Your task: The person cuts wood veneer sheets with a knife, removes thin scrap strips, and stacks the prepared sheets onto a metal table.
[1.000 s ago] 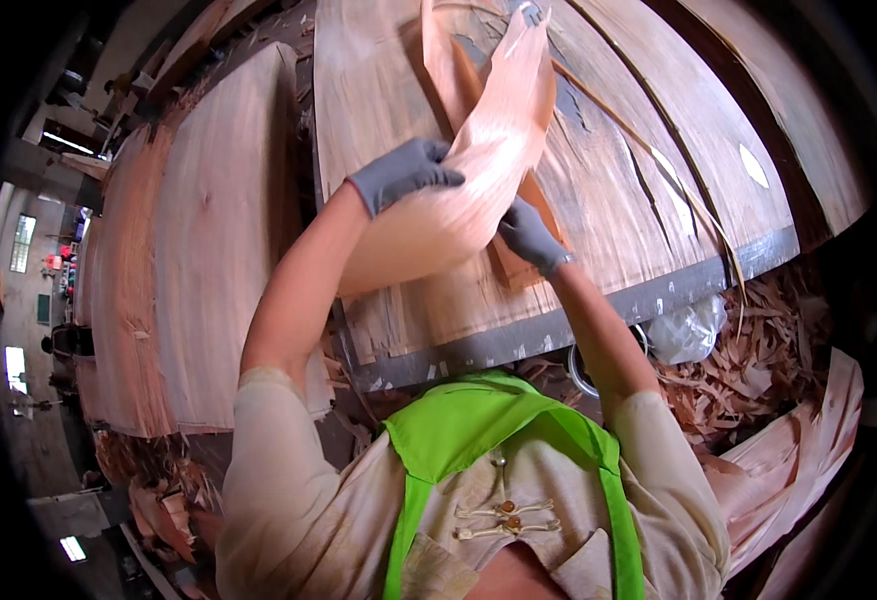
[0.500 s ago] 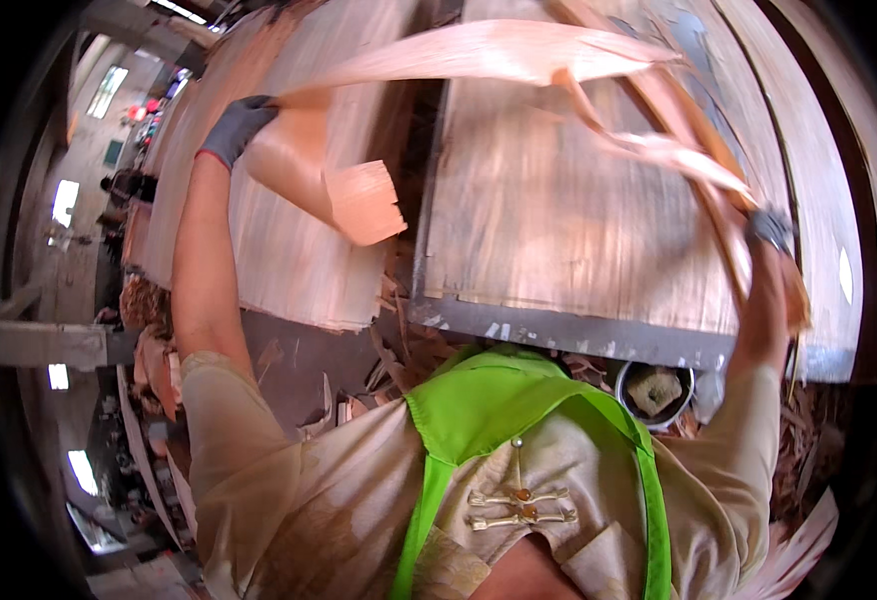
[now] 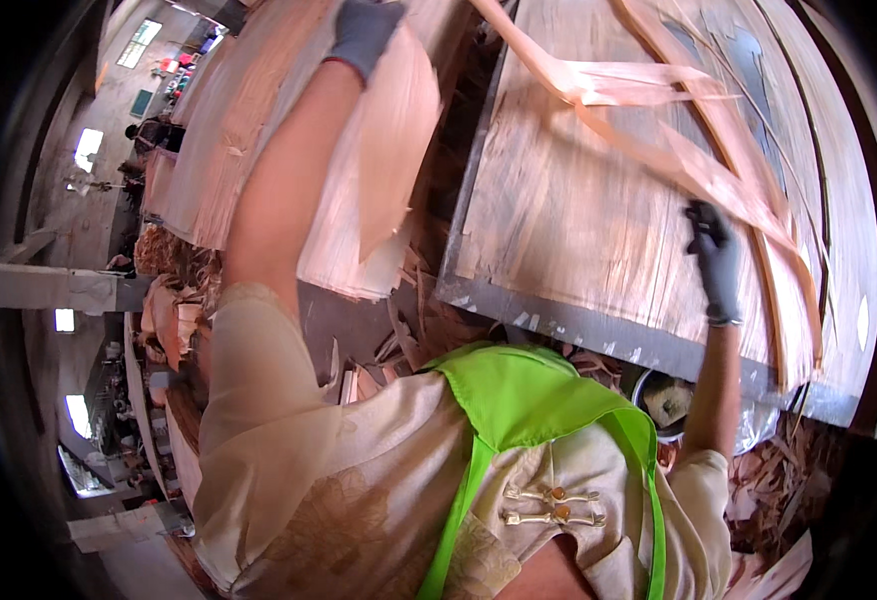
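My left hand (image 3: 367, 38), in a grey glove, reaches to the far left, at the top of the view. It is closed on a thin wood veneer strip (image 3: 399, 140) that hangs below it over the left stack of veneer sheets (image 3: 244, 130); its fingertips are partly cut off by the picture edge. My right hand (image 3: 714, 260), also gloved, is over the right stack of veneer sheets (image 3: 559, 220). Its fingers look apart and nothing shows in them. Just beyond it, loose peach-coloured veneer strips (image 3: 709, 175) lie twisted across that stack.
A dark gap with scraps divides the stacks. A grey board edge (image 3: 599, 335) runs along the near side. By my right forearm sit a metal bowl (image 3: 645, 400) with a pale block (image 3: 669, 403) and a clear plastic bag (image 3: 756, 425). Veneer scraps (image 3: 774, 485) litter the lower right.
My left hand has moved farther away and to the right with the veneer strip. My right hand has let go of the strips at the right and come left.
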`<action>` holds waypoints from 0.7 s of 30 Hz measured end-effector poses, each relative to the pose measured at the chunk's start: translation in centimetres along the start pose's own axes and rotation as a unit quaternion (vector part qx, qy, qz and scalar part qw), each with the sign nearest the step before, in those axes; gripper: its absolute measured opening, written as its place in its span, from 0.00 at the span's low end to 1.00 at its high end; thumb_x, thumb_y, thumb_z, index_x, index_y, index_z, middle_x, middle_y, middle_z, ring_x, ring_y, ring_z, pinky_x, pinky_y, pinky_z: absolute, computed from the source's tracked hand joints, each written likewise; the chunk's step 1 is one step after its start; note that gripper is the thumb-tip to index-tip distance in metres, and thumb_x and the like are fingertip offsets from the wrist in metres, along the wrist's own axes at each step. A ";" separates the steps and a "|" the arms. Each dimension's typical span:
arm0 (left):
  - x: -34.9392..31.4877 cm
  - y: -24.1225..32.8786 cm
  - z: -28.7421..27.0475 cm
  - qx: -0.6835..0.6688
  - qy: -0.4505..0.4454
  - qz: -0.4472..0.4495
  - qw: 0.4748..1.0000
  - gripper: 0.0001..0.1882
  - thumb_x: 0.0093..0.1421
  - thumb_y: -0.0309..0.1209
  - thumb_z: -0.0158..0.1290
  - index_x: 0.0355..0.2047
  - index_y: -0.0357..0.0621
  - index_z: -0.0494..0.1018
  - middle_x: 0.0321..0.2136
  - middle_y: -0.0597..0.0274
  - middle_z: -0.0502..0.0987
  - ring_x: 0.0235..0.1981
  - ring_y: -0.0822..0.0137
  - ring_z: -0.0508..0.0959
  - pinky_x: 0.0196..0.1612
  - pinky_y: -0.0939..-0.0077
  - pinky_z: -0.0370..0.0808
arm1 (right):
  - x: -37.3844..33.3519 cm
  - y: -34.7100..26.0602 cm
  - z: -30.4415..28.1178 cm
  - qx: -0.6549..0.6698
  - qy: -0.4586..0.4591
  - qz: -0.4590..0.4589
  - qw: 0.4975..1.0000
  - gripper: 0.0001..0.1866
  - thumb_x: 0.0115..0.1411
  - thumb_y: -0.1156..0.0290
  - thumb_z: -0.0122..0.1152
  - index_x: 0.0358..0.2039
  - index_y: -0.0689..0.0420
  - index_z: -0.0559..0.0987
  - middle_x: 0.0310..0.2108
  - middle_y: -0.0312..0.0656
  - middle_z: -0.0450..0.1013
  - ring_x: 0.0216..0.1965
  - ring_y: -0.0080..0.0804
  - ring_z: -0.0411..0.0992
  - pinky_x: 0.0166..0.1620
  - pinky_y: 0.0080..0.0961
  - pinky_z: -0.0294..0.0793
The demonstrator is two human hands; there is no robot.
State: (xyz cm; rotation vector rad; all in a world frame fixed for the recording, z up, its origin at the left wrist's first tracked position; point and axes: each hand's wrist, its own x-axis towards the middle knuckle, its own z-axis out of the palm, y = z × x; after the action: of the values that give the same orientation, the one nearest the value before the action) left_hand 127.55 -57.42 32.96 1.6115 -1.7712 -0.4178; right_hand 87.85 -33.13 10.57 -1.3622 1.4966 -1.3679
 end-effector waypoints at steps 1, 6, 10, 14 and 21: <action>0.5 -2.7 1.9 0.032 0.097 0.097 0.990 0.15 0.52 0.34 0.51 0.37 0.36 0.72 0.32 0.47 0.76 0.35 0.55 0.77 0.37 0.66 0.73 | -0.7 -3.0 4.0 0.049 -0.042 0.088 0.994 0.17 0.58 0.71 0.54 0.48 0.58 0.73 0.41 0.36 0.74 0.20 0.14 0.64 0.22 0.12 0.65; -4.4 1.0 15.9 -0.175 0.061 0.040 0.982 0.19 0.50 0.39 0.54 0.34 0.35 0.73 0.31 0.52 0.77 0.34 0.60 0.78 0.34 0.70 0.72 | -2.6 -1.7 16.1 0.205 -0.109 0.109 0.967 0.35 0.54 0.62 0.63 0.58 0.63 0.61 0.54 0.42 0.65 0.39 0.19 0.67 0.26 0.11 0.64; -6.9 3.4 15.2 -0.210 -0.105 0.004 0.972 0.15 0.53 0.35 0.53 0.36 0.37 0.75 0.30 0.49 0.77 0.33 0.59 0.78 0.37 0.68 0.73 | -3.1 -0.6 20.3 0.242 -0.017 0.185 0.952 0.38 0.54 0.62 0.64 0.58 0.68 0.57 0.59 0.54 0.57 0.60 0.37 0.56 0.59 0.25 0.55; -2.1 -1.3 13.8 -0.536 -0.329 -0.042 0.776 0.11 0.52 0.29 0.49 0.36 0.39 0.71 0.26 0.58 0.74 0.26 0.64 0.74 0.30 0.69 0.74 | -2.8 1.2 22.3 0.240 0.027 0.170 0.955 0.40 0.53 0.66 0.65 0.60 0.68 0.53 0.61 0.54 0.53 0.63 0.38 0.50 0.62 0.26 0.50; 5.9 -11.8 9.9 -0.266 -0.278 0.199 0.901 0.14 0.60 0.26 0.45 0.46 0.39 0.72 0.39 0.53 0.75 0.38 0.67 0.76 0.44 0.77 0.73 | -1.3 0.1 26.6 0.261 -0.047 0.163 0.950 0.27 0.51 0.67 0.67 0.48 0.64 0.67 0.38 0.40 0.70 0.36 0.24 0.68 0.38 0.19 0.68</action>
State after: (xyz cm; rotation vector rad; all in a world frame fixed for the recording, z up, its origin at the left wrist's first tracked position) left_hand 129.63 -67.24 19.87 0.7526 -2.0833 -1.1308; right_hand 113.22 -38.48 4.60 -0.7947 1.1226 -1.3351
